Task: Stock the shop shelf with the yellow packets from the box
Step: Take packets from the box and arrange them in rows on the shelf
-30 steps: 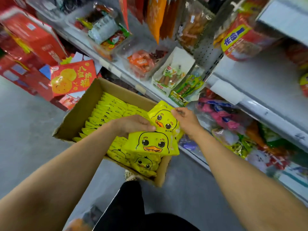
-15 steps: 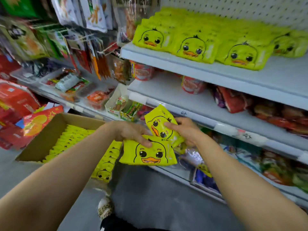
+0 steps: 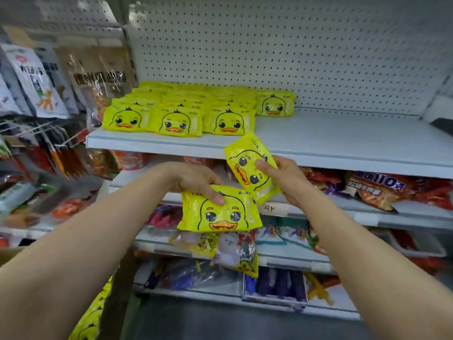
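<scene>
I had a packet in each hand. My left hand (image 3: pixel 196 181) gripped the lower packet (image 3: pixel 220 212) by its top edge, fingers curled over the front, so it hung flat and face-out below the shelf (image 3: pixel 343 141). My right hand (image 3: pixel 282 177) was clamped round the upper packet (image 3: pixel 250 168), thumb across the duck's face, the packet tilted on its side with its top corner level with the shelf lip.

The stocked rows (image 3: pixel 176 114) sat at the left of the shelf, with one lone packet (image 3: pixel 274 105) further back and bare shelf to the right of it. The box (image 3: pixel 7 256) was only a sliver at the lower left, with more packets (image 3: pixel 93 315) below it.

The risks, as I judged them: the tilted packet could catch the lip on the way up and crumple or slip from my thumb. The film looked glossy, so the left packet, held by one edge, might slide out. Setting either down carelessly could nudge the front row off the edge.
</scene>
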### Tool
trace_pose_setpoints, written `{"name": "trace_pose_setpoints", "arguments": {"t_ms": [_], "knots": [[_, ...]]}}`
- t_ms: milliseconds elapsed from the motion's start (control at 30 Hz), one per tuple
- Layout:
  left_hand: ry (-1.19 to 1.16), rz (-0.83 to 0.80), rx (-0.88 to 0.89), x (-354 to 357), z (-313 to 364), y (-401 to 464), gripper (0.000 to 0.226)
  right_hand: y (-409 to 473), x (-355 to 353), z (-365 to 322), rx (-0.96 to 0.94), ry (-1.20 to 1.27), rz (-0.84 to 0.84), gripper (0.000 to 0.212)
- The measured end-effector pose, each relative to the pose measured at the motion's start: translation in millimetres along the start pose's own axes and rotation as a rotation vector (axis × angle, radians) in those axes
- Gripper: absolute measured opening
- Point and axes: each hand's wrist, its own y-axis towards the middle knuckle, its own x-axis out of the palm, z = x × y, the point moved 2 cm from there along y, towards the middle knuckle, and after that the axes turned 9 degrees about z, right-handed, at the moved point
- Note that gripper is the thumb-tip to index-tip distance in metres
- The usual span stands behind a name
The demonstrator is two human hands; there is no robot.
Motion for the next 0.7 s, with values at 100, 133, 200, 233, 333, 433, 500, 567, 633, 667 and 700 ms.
{"name": "trace_pose_setpoints", "arguments": {"t_ms": [100,133,200,233,333,433,500,567,633,667,700], "knots": [[0.045,0.029,0.036,-8,29,15,0.026,13,-26,-16,0.012,0.076,0.079,0.018],[0.062,0.033,0.045,-12,37,22,0.026,18,-33,-21,0.006,0.088,0.103,0.017],[0.094,0.025,0.077,-20,51,35,0.029,31,-45,-31,-0.019,0.087,0.146,0.019],[0.106,0.023,0.086,-25,58,42,0.030,37,-50,-36,-0.032,0.083,0.165,0.021],[0.154,0.061,0.127,-43,78,66,0.026,61,-64,-50,-0.077,0.091,0.225,0.017],[0.189,0.121,0.183,-65,95,99,0.035,89,-79,-63,-0.108,0.111,0.295,0.011],[0.195,0.139,0.208,-81,106,123,0.034,110,-90,-71,-0.121,0.120,0.350,0.009],[0.181,0.131,0.234,-98,118,144,0.028,130,-103,-80,-0.146,0.125,0.392,0.009],[0.234,0.140,0.275,-114,133,163,0.029,148,-115,-89,-0.163,0.127,0.436,0.011],[0.272,0.154,0.294,-121,139,174,0.032,155,-121,-92,-0.170,0.131,0.455,0.012],[0.308,0.167,0.308,-128,145,186,0.036,161,-126,-94,-0.177,0.134,0.472,0.013]]}}
